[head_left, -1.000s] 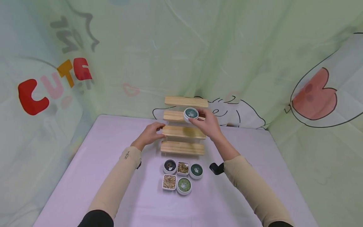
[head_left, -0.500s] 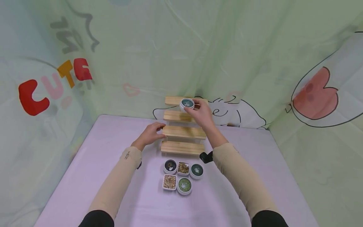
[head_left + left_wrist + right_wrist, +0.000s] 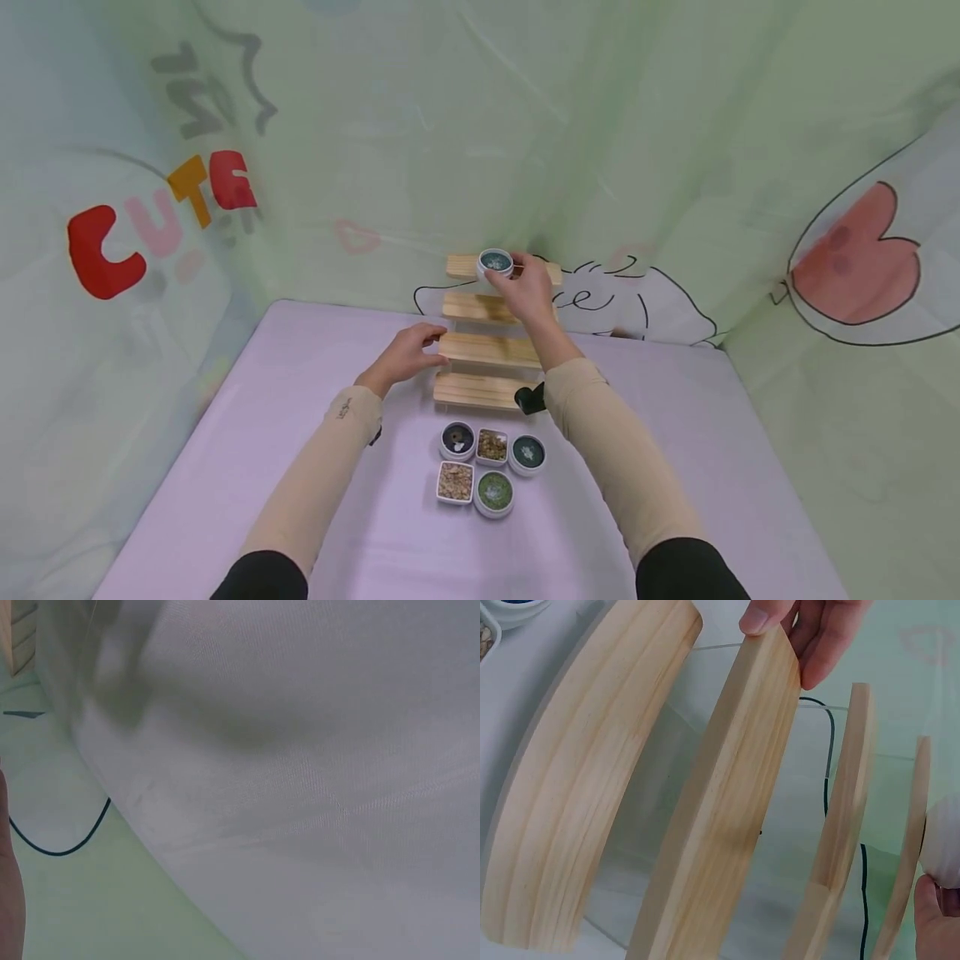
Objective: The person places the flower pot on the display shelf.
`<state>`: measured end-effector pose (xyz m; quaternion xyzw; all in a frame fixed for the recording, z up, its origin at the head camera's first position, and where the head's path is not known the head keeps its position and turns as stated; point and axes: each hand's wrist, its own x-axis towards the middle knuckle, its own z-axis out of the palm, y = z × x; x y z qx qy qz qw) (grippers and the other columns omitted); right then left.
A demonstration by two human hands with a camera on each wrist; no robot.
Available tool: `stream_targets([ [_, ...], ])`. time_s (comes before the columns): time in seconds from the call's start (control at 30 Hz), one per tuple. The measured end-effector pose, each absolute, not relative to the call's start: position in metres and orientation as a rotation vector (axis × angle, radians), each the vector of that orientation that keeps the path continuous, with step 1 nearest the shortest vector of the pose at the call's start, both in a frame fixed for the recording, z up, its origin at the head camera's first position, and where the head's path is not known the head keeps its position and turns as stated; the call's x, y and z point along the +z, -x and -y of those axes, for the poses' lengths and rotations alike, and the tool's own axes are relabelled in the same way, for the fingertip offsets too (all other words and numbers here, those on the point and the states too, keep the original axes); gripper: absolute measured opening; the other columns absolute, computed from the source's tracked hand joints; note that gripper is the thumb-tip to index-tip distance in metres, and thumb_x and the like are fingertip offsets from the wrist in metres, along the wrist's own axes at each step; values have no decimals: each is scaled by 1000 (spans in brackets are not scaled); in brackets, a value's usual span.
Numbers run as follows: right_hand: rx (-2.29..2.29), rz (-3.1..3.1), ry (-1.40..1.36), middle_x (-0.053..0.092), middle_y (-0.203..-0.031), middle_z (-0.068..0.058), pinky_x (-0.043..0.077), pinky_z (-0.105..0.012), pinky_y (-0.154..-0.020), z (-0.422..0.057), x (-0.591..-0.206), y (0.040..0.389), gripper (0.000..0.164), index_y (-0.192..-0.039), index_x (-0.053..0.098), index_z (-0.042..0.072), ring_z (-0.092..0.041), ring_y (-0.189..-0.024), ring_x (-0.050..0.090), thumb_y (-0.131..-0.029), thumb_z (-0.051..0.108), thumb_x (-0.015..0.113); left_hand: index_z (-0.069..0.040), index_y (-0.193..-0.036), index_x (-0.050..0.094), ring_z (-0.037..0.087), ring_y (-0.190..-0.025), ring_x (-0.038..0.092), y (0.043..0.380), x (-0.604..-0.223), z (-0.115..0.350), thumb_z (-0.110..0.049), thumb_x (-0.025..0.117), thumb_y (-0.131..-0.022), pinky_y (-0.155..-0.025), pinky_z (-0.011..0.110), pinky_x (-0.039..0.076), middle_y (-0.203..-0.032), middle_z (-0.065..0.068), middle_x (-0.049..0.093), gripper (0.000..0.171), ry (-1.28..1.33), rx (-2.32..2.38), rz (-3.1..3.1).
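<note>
A person's right hand (image 3: pixel 528 290) pinches a round white jar (image 3: pixel 495 262) at the top board (image 3: pixel 461 266) of a four-tier wooden rack; whether the jar's base touches the wood cannot be told. The jar is squat and smooth-sided, its white rim circling a dark teal-green face broken by pale flecks, and it appears upright. The left hand (image 3: pixel 405 354), well apart from the right, grips the left end of the second-lowest board (image 3: pixel 487 349), thumb on the near edge. The boards are pale, straight-grained wood, with clear supports between them. In front of the rack, five small containers cluster on a lavender table (image 3: pixel 390 550): a round dark one (image 3: pixel 457 441), a round blue-green one (image 3: pixel 528 454), a round leaf-green one (image 3: pixel 494 494) and two square white dishes of brownish and tan bits.
</note>
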<state>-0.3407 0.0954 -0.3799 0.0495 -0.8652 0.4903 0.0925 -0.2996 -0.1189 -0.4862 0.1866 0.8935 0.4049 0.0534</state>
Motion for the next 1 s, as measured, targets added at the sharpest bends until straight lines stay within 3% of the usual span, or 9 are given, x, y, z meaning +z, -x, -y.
stream_targets([
  [0.73,1466,2553,-97,57,-129,-18,52,-34,-98,-83,-384,350,56,-136,51,-2,-28,-116,56,-92,28,70,5,-137,51,31,-123,54,298,-487,115,-18,77,-86,-106,36,47,-135,20,54,62,-599,1206,-2722],
  [1.0,1513,2536,-94,44,-147,-18,44,-31,-109,-87,-386,343,68,-146,40,-1,-29,-134,45,-93,29,69,5,-137,51,31,-123,54,298,-483,118,-18,77,-86,-106,35,47,-135,20,54,61,-581,1182,-2742],
])
